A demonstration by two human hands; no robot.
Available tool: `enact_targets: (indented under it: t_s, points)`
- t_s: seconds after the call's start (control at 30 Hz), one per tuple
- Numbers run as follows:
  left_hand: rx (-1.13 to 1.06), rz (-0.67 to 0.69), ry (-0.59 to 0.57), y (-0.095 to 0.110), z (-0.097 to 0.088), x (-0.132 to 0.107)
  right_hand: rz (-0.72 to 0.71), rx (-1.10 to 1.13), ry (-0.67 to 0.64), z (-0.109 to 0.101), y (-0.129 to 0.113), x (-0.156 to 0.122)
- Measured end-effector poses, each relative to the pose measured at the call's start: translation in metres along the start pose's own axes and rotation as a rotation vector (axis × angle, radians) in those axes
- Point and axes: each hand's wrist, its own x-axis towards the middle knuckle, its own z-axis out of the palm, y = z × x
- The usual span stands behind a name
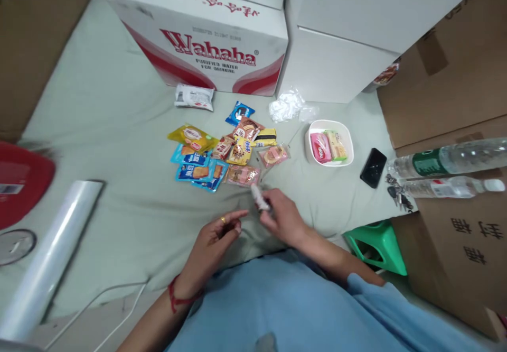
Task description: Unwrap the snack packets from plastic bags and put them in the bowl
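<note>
My right hand (283, 214) is closed round a small white-and-dark wrapped packet (259, 198), blurred, its white end pointing away from me. Beside it, my left hand (217, 238) holds nothing; its index finger stretches toward the packet and the other fingers curl loosely. Just beyond my hands lies a pile of snack packets: blue snack packets (194, 172), a yellow-green packet (194, 138), a yellow biscuit packet (240, 151) and pink clear-wrapped snacks (243, 175). To the right, a white plastic tub (311, 154) contains a pink packet (320, 147) and a yellow-green packet (336, 146).
A Wahaha carton (214, 51) and white boxes (340, 61) line the back. Crumpled clear plastic (287, 105) lies before them. At right are a black phone (373, 168), keys (398, 196) and bottles (455, 187); at left, a plastic film roll (55, 251). A green stool (380, 246) stands below.
</note>
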Motion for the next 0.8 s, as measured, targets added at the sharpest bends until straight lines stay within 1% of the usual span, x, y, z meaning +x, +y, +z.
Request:
enact_targets:
  t_s: [0.03,0.1,0.17,0.23,0.3,0.33,0.4,0.47,0.53,0.6,0.67,0.73,0.8]
  points:
    - [0.006,-0.008,0.016,-0.001,-0.002,0.000,0.063,0.088,0.077,-0.016,0.009,0.002]
    - [0.034,-0.033,0.081,-0.006,-0.009,-0.001,0.181,0.254,0.288,-0.056,0.033,0.009]
    - [0.079,-0.058,0.152,-0.015,-0.017,0.000,0.223,0.370,0.533,-0.099,0.063,0.025]
    - [0.137,-0.067,0.203,-0.024,-0.023,0.000,0.242,0.447,0.684,-0.135,0.094,0.047]
    - [0.187,-0.059,0.227,-0.033,-0.028,0.000,0.281,0.483,0.752,-0.158,0.122,0.072]
    - [0.205,-0.052,0.235,-0.036,-0.029,0.000,0.321,0.465,0.761,-0.164,0.133,0.084]
    - [0.228,-0.040,0.249,-0.041,-0.029,-0.002,0.415,0.301,0.707,-0.168,0.147,0.101]
    - [0.256,-0.024,0.266,-0.047,-0.029,-0.004,0.470,-0.021,0.598,-0.166,0.150,0.109]
    - [0.321,0.022,0.299,-0.054,-0.030,-0.007,0.466,-0.372,0.495,-0.165,0.147,0.108]
    - [0.429,0.097,0.347,-0.062,-0.033,-0.010,0.452,-0.603,0.422,-0.166,0.142,0.102]
    - [0.560,0.200,0.400,-0.071,-0.039,-0.012,0.435,-0.693,0.343,-0.171,0.140,0.096]
    - [0.693,0.333,0.436,-0.079,-0.046,-0.012,0.416,-0.720,0.274,-0.178,0.141,0.092]
    - [0.822,0.463,0.466,-0.087,-0.053,-0.010,0.399,-0.738,0.271,-0.187,0.140,0.093]
